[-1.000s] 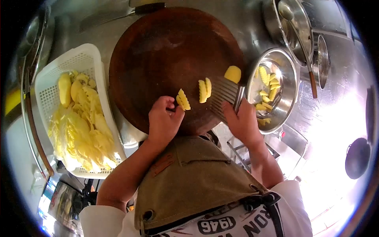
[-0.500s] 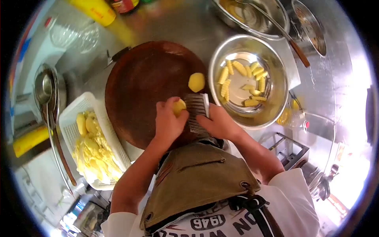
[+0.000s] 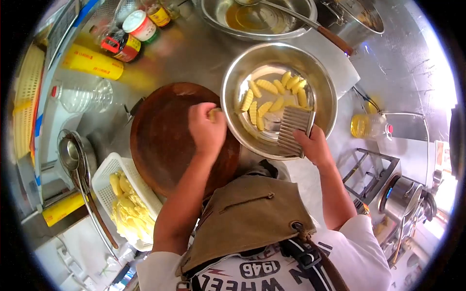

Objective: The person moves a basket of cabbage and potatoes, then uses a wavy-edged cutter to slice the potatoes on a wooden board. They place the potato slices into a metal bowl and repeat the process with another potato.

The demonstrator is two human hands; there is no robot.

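My right hand (image 3: 314, 144) grips a crinkle cutter (image 3: 295, 130) by its back edge, its wavy metal blade held over the near right side of a steel bowl (image 3: 227, 82). Wavy-cut potato pieces (image 3: 266, 86) lie in the bottom of that bowl, some hidden behind the blade. Above the right part of a round wooden chopping board (image 3: 162, 131), close to the bowl's rim, is my left hand (image 3: 208, 130). Its fingers are closed around a potato piece (image 3: 214, 114), mostly covered by the hand.
A white basket (image 3: 103, 182) with peeled potatoes stands left of the board. Behind are another steel bowl (image 3: 208, 14) with a ladle, and several jars (image 3: 141, 26). An oil bottle (image 3: 365, 126) lies right, a clear plastic bottle (image 3: 90, 95) left.
The crinkle cutter has gone from the board to over the bowl in my right hand. My left hand has moved away from the blade. The potato piece beside the bowl no longer shows on the board.
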